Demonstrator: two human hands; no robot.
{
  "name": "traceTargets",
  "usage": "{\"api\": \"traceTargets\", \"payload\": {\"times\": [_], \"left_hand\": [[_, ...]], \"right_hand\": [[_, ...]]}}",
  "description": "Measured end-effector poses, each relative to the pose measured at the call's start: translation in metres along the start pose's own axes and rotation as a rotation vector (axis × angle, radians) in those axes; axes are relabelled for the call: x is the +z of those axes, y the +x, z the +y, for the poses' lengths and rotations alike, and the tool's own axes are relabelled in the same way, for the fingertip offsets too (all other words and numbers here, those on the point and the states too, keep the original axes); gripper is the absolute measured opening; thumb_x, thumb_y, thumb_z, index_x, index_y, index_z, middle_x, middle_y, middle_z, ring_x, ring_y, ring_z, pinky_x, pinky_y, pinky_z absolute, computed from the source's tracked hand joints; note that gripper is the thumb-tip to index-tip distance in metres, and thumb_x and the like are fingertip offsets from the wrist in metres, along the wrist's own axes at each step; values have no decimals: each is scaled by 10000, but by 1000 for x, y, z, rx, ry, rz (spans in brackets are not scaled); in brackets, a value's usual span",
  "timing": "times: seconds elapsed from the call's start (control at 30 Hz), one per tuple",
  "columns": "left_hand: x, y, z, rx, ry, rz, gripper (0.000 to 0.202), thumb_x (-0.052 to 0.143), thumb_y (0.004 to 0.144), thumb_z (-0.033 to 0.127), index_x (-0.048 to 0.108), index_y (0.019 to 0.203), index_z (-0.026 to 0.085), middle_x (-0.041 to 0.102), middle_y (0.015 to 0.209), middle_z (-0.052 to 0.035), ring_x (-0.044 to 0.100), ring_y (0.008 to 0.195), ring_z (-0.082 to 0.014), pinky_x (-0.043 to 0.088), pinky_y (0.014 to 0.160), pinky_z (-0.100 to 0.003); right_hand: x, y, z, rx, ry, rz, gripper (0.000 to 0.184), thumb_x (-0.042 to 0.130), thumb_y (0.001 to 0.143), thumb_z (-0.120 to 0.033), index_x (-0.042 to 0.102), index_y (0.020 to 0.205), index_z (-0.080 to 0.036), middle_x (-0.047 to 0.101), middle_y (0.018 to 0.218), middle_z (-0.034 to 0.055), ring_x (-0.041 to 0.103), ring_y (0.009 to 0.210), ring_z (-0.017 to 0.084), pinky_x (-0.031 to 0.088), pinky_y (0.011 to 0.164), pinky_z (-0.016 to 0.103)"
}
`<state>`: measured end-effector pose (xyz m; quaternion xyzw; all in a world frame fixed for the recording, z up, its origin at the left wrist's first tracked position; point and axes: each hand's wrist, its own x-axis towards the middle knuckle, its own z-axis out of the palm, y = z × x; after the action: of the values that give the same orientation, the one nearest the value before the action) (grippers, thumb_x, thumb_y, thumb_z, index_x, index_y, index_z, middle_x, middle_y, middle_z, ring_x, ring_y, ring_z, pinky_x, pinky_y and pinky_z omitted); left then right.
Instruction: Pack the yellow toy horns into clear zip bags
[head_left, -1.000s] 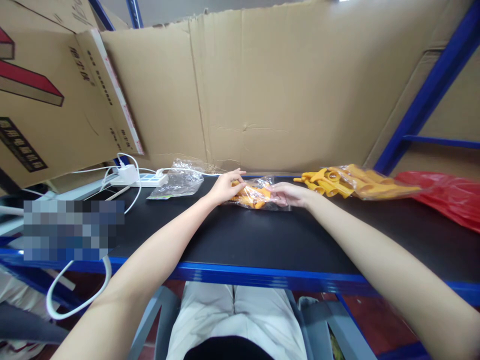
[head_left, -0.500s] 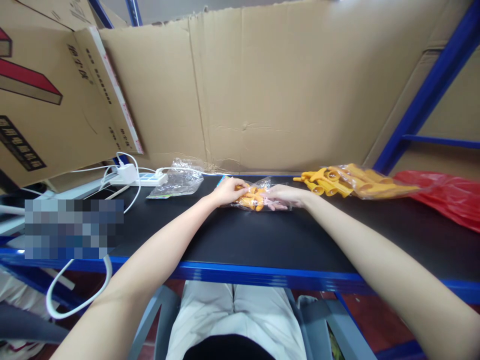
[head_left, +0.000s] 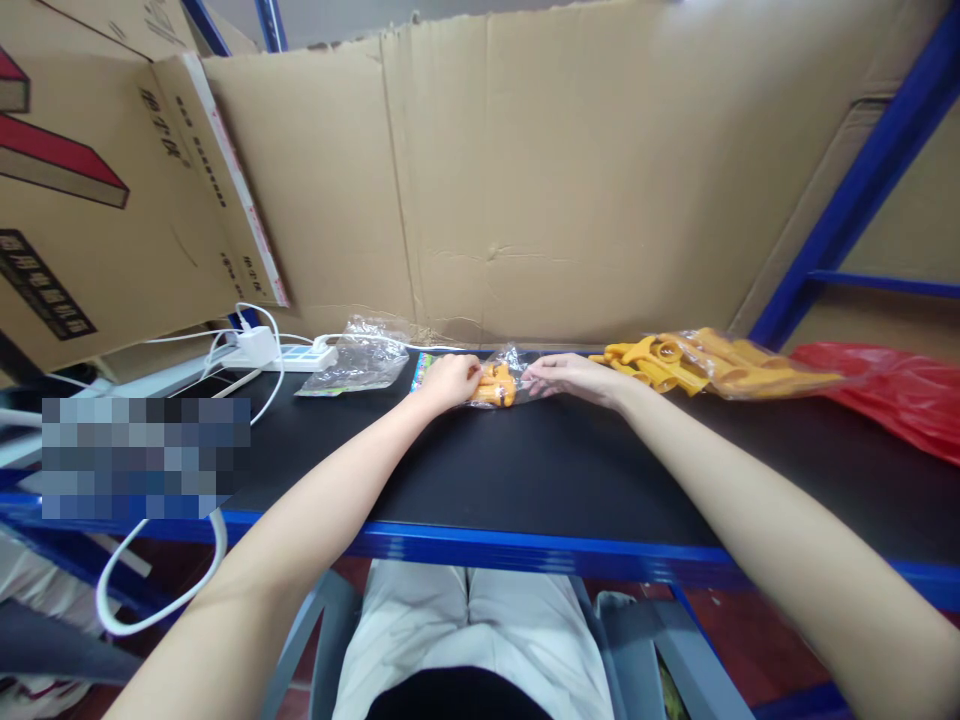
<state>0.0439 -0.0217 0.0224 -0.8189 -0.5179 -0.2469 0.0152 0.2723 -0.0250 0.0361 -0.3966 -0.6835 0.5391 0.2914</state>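
A small clear plastic bag of orange plastic parts (head_left: 496, 383) lies on the black table top (head_left: 525, 470) near its far edge. My left hand (head_left: 446, 380) is closed on the bag's left end, fingers curled over the parts. My right hand (head_left: 568, 376) rests at the bag's right end, fingers pinching the loose plastic there. A colourful printed card (head_left: 421, 368) peeks out just left of my left hand.
A heap of orange parts on clear plastic (head_left: 712, 365) lies to the right, beside a red bag (head_left: 885, 395). An empty clear bag (head_left: 358, 362) and a white power strip (head_left: 281, 352) with cables lie at the left. A cardboard wall (head_left: 570, 180) backs the table.
The bag has been bunched up and shifted left and slightly away. My left hand closed over its left end, and my right hand drew back to its right edge.
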Motion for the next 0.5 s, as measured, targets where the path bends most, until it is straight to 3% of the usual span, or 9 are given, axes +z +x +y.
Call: {"api": "traceTargets", "payload": {"times": [0.1,0.27,0.5], "left_hand": [[1,1,-1,-30,-14,26,232,459,797,295,661,871,206,660,885,-61,577,876,-224,404,782,-287],[1,2,0,-10,-130,102,223,475,779,286,670,835,193,667,864,-51,585,826,-206,415,749,-276],[-7,4,0,-88,-315,192,275,422,809,295,650,763,148,654,755,-46,581,733,-170,419,704,-257]], "right_hand": [[7,1,1,-32,-145,50,348,674,636,-406,623,840,-128,623,763,49,560,699,108,432,685,247],[8,1,2,-76,-251,9,366,641,641,-458,634,775,-117,551,635,4,489,598,84,402,607,238],[-1,3,2,-55,-216,142,279,677,606,-376,628,739,-135,587,699,22,501,636,95,386,597,231]]}}
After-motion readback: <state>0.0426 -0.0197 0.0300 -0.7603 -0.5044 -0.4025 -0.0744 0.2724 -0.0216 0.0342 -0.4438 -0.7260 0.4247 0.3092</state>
